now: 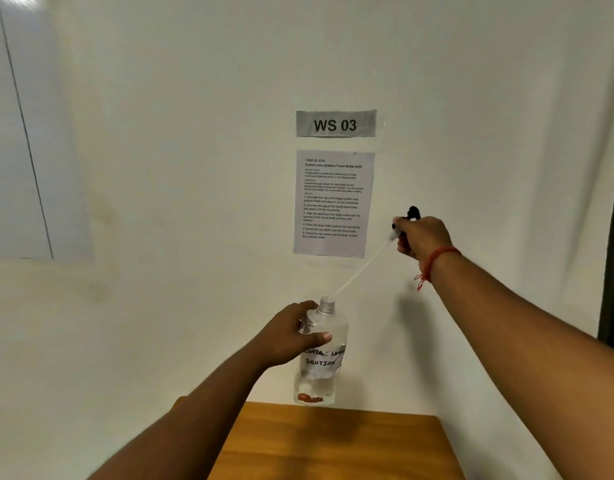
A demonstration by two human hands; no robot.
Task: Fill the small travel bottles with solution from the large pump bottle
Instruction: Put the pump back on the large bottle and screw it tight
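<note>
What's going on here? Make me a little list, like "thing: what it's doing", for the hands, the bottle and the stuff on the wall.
left hand: grips the large bottle near its neck
large bottle: clear, held above the wooden table, mouth open
right hand: holds the black pump head
dip tube: white, lower end just above the bottle mouth
wall sign: reads WS 03
instruction sheet: stuck below the sign
travel bottles: not in view

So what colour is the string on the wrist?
Red: the wrist string on the right hand, head view.
</note>
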